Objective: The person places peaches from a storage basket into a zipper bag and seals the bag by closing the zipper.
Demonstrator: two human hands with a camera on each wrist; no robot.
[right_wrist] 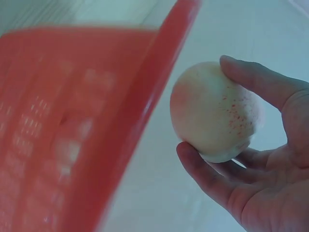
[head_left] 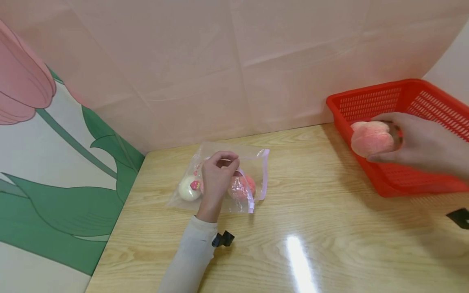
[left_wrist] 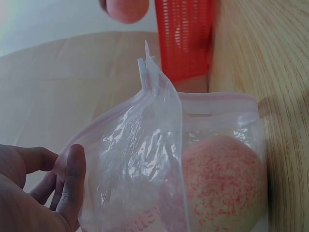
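Pink sheeting (head_left: 183,61) is backing a tabletop (head_left: 311,211). Left hand (head_left: 218,173) is pinching one clear bag (left_wrist: 135,159) by its lip; right hand (head_left: 417,140) is gripping one peach (head_left: 371,139) by one red basket (head_left: 414,189). Bagging looks underway; next move needs the lip raised. Bag is showing one white ball (head_left: 188,189), one pink ball (head_left: 243,189), maybe more hidden.

At 6 o'clock in the left wrist view, pink letters (left_wrist: 146,217), seemingly "EN", show on or through the clear bag (left_wrist: 133,154); the rest is illegible.
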